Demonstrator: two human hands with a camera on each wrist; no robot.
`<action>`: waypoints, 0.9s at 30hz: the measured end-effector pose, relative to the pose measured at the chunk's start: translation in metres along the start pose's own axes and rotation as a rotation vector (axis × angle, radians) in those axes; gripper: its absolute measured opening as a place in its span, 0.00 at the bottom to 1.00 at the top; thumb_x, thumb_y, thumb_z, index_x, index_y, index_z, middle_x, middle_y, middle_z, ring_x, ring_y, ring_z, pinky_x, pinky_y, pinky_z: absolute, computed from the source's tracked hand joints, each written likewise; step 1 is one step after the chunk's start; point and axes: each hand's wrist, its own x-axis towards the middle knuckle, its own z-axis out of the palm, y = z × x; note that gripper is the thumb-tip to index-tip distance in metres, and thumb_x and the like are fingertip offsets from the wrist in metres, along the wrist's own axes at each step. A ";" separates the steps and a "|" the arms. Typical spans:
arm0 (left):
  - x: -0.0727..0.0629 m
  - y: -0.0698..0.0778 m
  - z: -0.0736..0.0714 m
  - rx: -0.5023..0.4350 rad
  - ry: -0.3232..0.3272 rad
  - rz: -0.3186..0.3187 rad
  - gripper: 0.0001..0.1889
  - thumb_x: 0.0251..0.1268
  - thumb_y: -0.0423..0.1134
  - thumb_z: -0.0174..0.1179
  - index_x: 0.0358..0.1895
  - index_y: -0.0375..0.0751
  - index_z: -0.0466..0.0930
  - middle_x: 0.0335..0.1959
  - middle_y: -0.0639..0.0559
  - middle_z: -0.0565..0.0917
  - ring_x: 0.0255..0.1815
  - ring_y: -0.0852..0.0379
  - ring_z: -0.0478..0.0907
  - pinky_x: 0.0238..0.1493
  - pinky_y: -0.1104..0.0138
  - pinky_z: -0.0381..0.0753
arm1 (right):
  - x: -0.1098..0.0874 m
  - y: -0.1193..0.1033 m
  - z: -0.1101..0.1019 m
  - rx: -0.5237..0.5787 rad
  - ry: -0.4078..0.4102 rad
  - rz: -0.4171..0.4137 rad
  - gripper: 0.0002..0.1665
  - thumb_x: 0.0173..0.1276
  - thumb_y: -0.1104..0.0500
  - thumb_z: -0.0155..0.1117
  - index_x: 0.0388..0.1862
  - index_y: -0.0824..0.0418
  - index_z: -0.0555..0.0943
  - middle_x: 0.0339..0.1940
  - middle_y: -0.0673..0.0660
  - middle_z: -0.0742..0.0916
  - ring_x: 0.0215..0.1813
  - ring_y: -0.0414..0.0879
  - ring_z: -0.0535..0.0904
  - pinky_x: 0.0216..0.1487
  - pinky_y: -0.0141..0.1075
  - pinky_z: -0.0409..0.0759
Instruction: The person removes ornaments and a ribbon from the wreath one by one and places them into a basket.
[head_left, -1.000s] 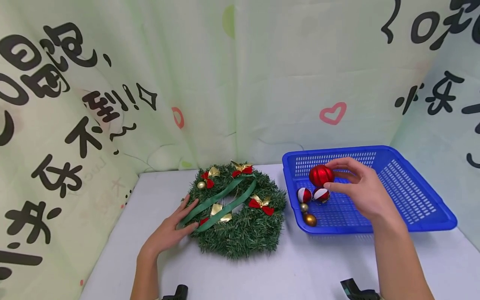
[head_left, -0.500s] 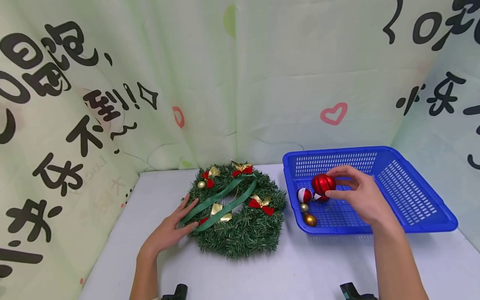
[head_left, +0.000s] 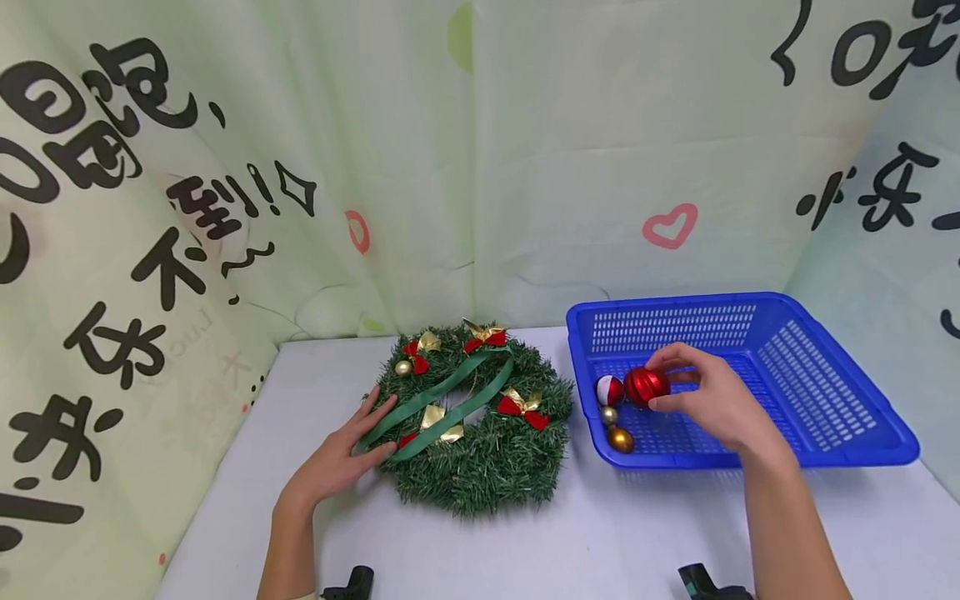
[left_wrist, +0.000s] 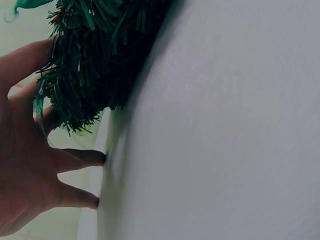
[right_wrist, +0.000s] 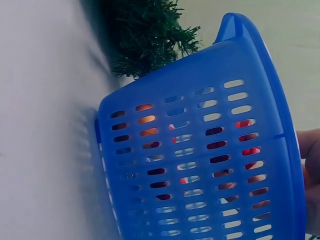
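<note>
In the head view, a green wreath (head_left: 480, 475) with red and gold bows and a long green ribbon (head_left: 465, 408) lies on the table. My left hand (head_left: 341, 458) rests on its left side, fingers spread; the left wrist view shows two fingertips (left_wrist: 95, 158) down at the tabletop. Inside the left end of a blue basket (head_left: 840, 392), my right hand (head_left: 708, 396) grips a shiny red ribbed bauble (head_left: 647, 387) between thumb and fingers. Beside it sit a red-and-white ball (head_left: 610, 390), a small pale gold ball (head_left: 609, 415) and a darker gold ball (head_left: 620, 439).
The basket's slotted wall (right_wrist: 190, 165) and raised rim stand between the right wrist camera and the balls. A pale patterned curtain (head_left: 525, 167) hangs behind the white table (head_left: 540, 550). The wreath sits close to the basket's left edge.
My right hand has lowered the red bauble in the basket, a little to the right. It now hides the second red-and-white ball. The left hand and wreath have stayed put.
</note>
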 end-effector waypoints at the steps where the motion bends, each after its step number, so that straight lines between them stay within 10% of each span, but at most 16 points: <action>1: 0.000 0.000 0.000 0.002 -0.001 0.000 0.38 0.78 0.54 0.60 0.85 0.59 0.54 0.88 0.52 0.41 0.85 0.32 0.44 0.74 0.27 0.54 | 0.000 0.000 0.001 -0.012 -0.011 0.003 0.28 0.62 0.66 0.77 0.60 0.61 0.79 0.65 0.70 0.80 0.65 0.70 0.75 0.52 0.56 0.85; 27: 0.001 -0.001 0.000 -0.013 -0.002 -0.007 0.39 0.77 0.55 0.60 0.85 0.62 0.53 0.88 0.55 0.41 0.86 0.33 0.44 0.74 0.27 0.54 | 0.007 0.018 0.012 -0.157 -0.153 0.048 0.22 0.58 0.71 0.75 0.51 0.61 0.80 0.55 0.70 0.85 0.53 0.64 0.83 0.44 0.50 0.86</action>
